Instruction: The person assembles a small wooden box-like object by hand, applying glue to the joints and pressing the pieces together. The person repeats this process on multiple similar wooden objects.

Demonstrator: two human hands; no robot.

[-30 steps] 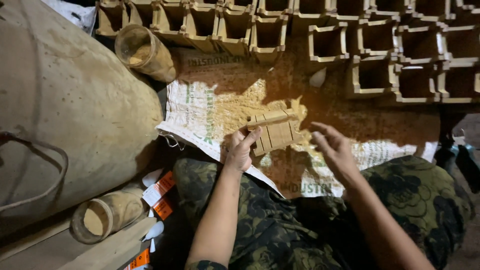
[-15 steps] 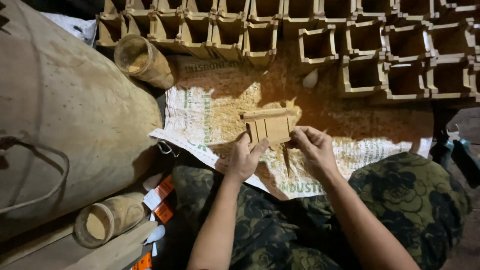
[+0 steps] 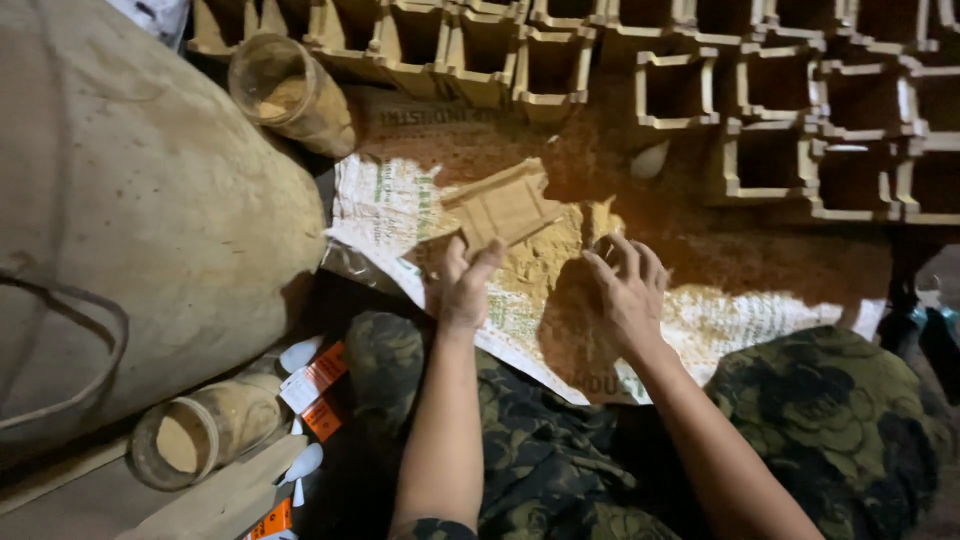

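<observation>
A flat ribbed wooden mould (image 3: pixel 503 204) lies tilted on a printed woven sack (image 3: pixel 390 200) spread on the ground, with tan powder heaped beside it. My left hand (image 3: pixel 463 282) holds the mould's near edge, fingers pointing up. My right hand (image 3: pixel 625 290) rests in the powder (image 3: pixel 545 262) to the right of the mould, fingers curled down; whether it grips anything is hidden.
Rows of small square open clay boxes (image 3: pixel 680 90) fill the far side. A big dusty sack (image 3: pixel 130 220) bulges at left. One powder-filled jar (image 3: pixel 290 95) lies at upper left, another jar (image 3: pixel 195 435) at lower left beside orange-labelled packets (image 3: pixel 315 380). My camouflage-clad knees frame the bottom.
The mould has been tipped and turned to the left on the sack. My right hand has dropped from the mould's side into the powder.
</observation>
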